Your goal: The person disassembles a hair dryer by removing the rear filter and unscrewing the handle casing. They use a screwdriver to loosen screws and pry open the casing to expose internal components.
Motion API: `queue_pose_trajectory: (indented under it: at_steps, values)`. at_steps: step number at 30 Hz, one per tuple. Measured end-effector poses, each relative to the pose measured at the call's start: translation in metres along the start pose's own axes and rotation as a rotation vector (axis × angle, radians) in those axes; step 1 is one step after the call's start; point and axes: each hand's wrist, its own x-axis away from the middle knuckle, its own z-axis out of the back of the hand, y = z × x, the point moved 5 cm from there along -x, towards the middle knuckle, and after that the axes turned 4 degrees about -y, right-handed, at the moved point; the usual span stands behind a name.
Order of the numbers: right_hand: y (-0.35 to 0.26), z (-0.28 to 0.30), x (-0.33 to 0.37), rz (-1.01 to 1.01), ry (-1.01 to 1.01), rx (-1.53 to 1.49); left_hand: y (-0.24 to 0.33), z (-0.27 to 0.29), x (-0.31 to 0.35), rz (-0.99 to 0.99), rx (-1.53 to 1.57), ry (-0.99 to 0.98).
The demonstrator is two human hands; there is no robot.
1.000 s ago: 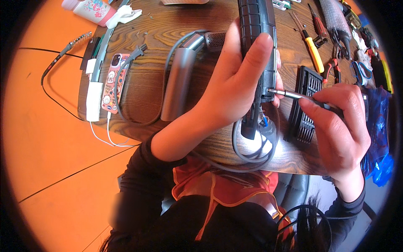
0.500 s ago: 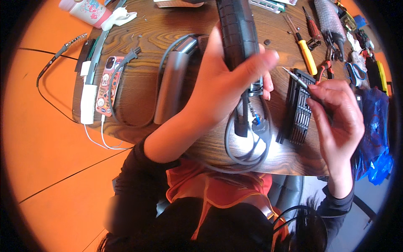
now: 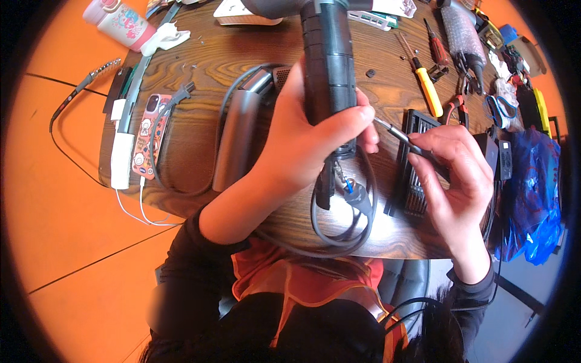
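Note:
My left hand (image 3: pixel 308 142) grips the black ribbed handle of a hair-dryer-like appliance (image 3: pixel 327 66), held upright over the wooden table (image 3: pixel 200 66). Exposed wires and a grey power cord (image 3: pixel 345 224) hang from the handle's lower end. My right hand (image 3: pixel 454 175) holds a small metal screwdriver (image 3: pixel 396 133) whose tip points at the handle near my left fingertips. Under my right hand lies a black case of screwdriver bits (image 3: pixel 414 181).
A grey handle shell (image 3: pixel 239 139) lies left of my hand. A phone (image 3: pixel 146 134) and a white charger (image 3: pixel 121 160) rest at the table's left. Yellow and red screwdrivers (image 3: pixel 428 91), pliers and clutter sit at the right, a blue plastic bag (image 3: pixel 535 193) beyond. A pink bottle (image 3: pixel 118 21) stands at the far left.
The appliance handle has risen toward the top of the view, still in my left hand. My right hand drew the screwdriver away slightly and now brings its tip back toward the handle.

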Motion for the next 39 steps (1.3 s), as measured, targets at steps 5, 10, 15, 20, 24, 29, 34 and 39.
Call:
queue_pose_trajectory:
  at_steps: [5, 10, 15, 20, 24, 29, 34, 39]
  values:
    - [-0.007, -0.001, -0.003, 0.094, -0.012, 0.147, 0.001, 0.003, 0.000, -0.006, 0.072, 0.023]
    - [-0.021, -0.003, 0.000, 0.400, 0.032, 0.506, 0.000, 0.006, -0.002, 0.040, 0.047, 0.053]
    - [-0.025, -0.002, -0.001, 0.517, 0.086, 0.622, 0.000, 0.007, -0.004, 0.030, 0.096, 0.076]
    - [-0.001, -0.007, -0.014, -0.149, 0.049, -0.119, -0.003, 0.011, -0.003, 0.083, 0.151, 0.087]
    - [0.010, -0.038, -0.025, -0.371, -0.187, -0.478, -0.003, 0.009, 0.000, 0.043, 0.011, 0.102]
    - [0.017, -0.048, -0.034, -0.385, -0.168, -0.833, 0.006, 0.005, 0.001, -0.014, -0.078, 0.127]
    - [0.022, -0.046, -0.028, -0.423, -0.151, -0.938, -0.001, 0.002, 0.000, -0.002, -0.080, 0.071]
    - [0.025, -0.042, -0.028, -0.338, -0.093, -0.582, -0.008, 0.003, 0.000, 0.042, -0.107, 0.138]
